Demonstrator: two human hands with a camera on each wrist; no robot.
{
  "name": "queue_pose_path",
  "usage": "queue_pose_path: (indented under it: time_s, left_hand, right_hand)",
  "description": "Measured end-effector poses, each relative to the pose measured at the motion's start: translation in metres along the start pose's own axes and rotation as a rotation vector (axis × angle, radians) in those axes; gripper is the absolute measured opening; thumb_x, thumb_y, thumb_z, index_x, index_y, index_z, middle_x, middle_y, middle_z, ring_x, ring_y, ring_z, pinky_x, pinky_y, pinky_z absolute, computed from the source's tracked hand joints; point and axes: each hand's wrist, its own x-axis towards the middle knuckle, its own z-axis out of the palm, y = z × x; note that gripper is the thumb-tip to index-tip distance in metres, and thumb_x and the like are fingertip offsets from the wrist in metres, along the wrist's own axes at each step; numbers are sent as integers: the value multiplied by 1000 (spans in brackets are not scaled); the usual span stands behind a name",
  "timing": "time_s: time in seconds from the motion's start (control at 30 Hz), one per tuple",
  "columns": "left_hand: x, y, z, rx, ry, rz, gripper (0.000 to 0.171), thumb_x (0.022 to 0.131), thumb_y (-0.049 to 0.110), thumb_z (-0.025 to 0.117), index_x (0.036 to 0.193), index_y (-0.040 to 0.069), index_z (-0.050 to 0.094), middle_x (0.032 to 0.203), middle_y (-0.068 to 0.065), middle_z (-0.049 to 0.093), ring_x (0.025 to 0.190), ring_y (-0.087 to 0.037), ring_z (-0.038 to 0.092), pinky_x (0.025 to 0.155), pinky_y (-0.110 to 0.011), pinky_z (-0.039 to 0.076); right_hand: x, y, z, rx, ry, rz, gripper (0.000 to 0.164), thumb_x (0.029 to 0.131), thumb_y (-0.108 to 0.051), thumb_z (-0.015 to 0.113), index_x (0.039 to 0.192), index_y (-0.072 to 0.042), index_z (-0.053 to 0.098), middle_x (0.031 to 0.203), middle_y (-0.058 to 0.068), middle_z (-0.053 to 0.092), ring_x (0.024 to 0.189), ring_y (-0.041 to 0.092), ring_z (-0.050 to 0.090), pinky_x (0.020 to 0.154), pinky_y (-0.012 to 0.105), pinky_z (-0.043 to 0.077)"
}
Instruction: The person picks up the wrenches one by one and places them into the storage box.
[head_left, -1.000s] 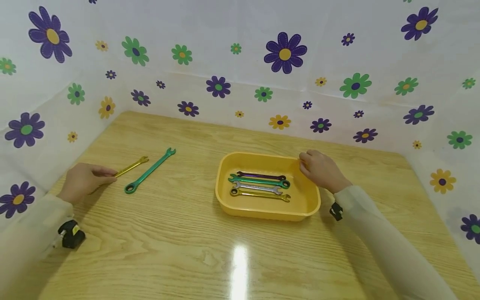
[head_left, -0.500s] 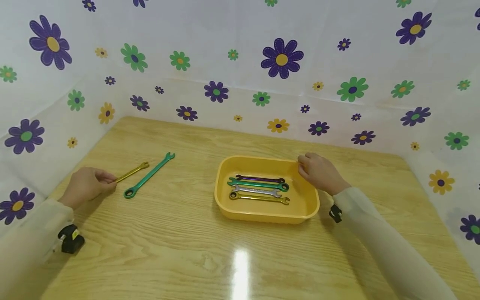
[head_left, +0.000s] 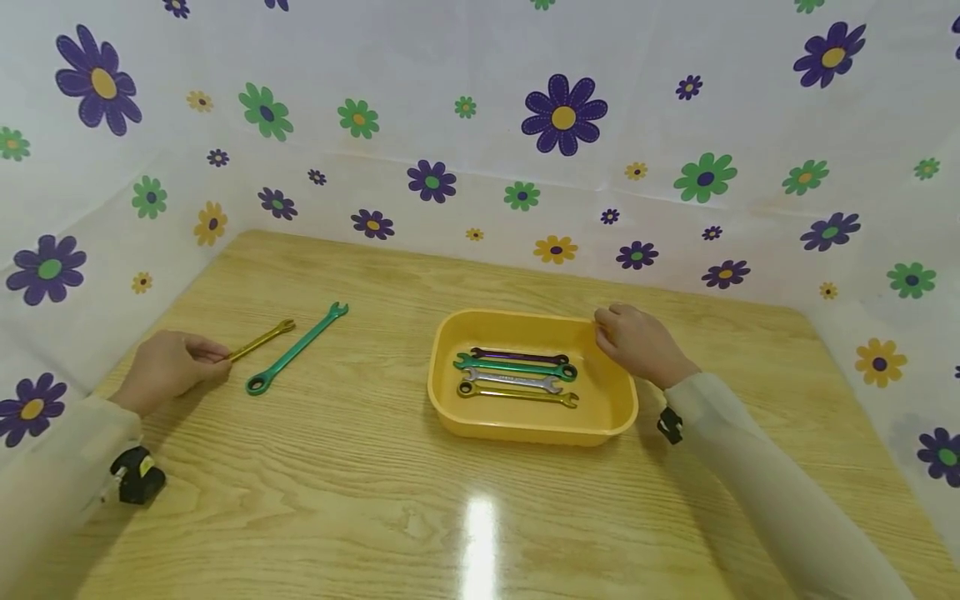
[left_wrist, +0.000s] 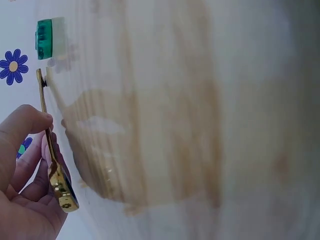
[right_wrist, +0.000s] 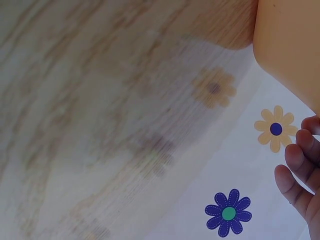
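Wooden table (head_left: 375, 500), pale grain with a glossy glare patch, boxed in by a white cloth backdrop (head_left: 465, 67) printed with purple, green and yellow flowers.

Yellow plastic tray (head_left: 450, 408), rounded rectangle with raised walls, sits just beside and under the right fingers. Inside it 4 wrenches lie side by side: purple wrench (head_left: 520, 357) farthest back, then a green tray wrench (head_left: 516, 367), a silver wrench (head_left: 513, 381), and a gold tray wrench (head_left: 517, 394) nearest the front wall. All thin, shiny metal.

Right hand (head_left: 639, 343) rests at the tray's far right corner, fingers curled onto the rim; the head view suggests a light grip there, but the contact is small and the right wrist view shows only loosely bent fingertips (right_wrist: 292, 175) beside the tray wall (right_wrist: 285, 45), so the hold cannot be told for sure.

Left hand (head_left: 167, 367) lies on the table, thumb and fingers (left_wrist: 25, 125) pressed together in a pinch on the ring end of a slim gold wrench (head_left: 258, 340) (left_wrist: 54, 165); its open-jaw end points away from the fingers.

Long green wrench (head_left: 295, 350) lies flat just past the fingertips, beside the gold one and not touching it, ring end nearer the hand.
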Motion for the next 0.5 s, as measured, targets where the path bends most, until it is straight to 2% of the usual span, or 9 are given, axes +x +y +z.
queue_pose_path:
  time_s: [0.27, 0.5]
  left_hand:
    - [0, 2, 3, 10, -7, 28, 29, 81, 20, 71, 97, -4, 71, 80, -12, 73, 61, 2, 59, 63, -22, 47]
    - [2, 4, 2, -27, 20, 31, 31, 81, 17, 71, 99, -8, 69, 80, -15, 72, 59, 9, 54, 57, -14, 44]
  right_hand:
    - [-1, 1, 4, 3, 7, -5, 11, 90, -15, 52, 83, -7, 53, 69, 6, 48, 62, 18, 43, 59, 31, 42]
    - [-1, 2, 4, -2, 18, 1, 11, 90, -15, 52, 84, -7, 54, 70, 6, 49, 63, 18, 44, 59, 31, 43]
